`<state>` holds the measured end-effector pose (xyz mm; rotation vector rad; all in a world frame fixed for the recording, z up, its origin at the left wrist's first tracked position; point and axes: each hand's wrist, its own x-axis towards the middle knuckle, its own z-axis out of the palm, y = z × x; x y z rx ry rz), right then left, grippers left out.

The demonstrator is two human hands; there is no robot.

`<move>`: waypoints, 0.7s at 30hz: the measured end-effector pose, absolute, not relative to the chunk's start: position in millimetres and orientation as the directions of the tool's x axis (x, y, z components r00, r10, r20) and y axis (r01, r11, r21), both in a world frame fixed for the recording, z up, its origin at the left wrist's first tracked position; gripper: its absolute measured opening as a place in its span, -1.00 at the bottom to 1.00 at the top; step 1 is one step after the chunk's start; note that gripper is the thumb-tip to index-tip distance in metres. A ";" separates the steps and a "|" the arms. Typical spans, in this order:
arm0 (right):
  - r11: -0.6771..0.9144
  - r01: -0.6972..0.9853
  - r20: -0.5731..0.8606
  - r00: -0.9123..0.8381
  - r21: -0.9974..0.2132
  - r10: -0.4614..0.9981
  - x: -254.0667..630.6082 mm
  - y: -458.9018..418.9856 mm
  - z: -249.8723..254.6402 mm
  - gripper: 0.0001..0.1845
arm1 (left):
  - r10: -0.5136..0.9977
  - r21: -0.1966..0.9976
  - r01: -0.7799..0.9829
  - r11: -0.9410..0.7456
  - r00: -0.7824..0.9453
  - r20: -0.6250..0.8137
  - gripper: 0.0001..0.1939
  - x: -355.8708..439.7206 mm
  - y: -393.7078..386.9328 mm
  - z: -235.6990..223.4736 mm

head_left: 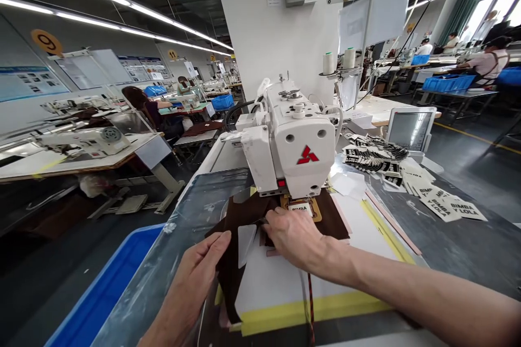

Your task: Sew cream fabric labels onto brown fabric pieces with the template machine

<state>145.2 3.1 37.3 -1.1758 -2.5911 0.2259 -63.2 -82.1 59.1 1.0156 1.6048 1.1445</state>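
Observation:
A white sewing machine with a red logo stands over a dark brown fabric piece on a white template plate. A cream label reading BIMBA lies under the machine's head. My right hand rests on the brown fabric just below the label, with fingers bent and pressed down on the cloth. My left hand lies flat with fingers stretched out, touching the fabric's left edge on the clear plastic sheet.
Stacks of black and cream labels lie to the right, beside a small grey screen. A blue bin sits at the lower left. Other sewing stations and seated workers fill the room behind.

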 end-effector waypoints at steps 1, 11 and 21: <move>0.651 0.711 0.208 -0.617 -0.266 0.759 147.2 2.6 35.4 -0.86 | 0.939 0.965 0.088 0.249 -0.265 -0.218 -0.48 -63.4 -82.5 57.0; 0.598 0.741 0.233 -0.550 -0.307 0.802 164.9 -9.4 44.3 -0.90 | 0.942 0.969 -0.007 0.246 -0.236 -0.241 -0.49 -55.8 -82.9 51.7; 0.607 0.732 0.229 -0.562 -0.308 0.795 152.5 2.1 30.9 -0.86 | 0.951 0.967 0.041 0.250 -0.196 -0.238 -0.51 -57.8 -85.9 53.4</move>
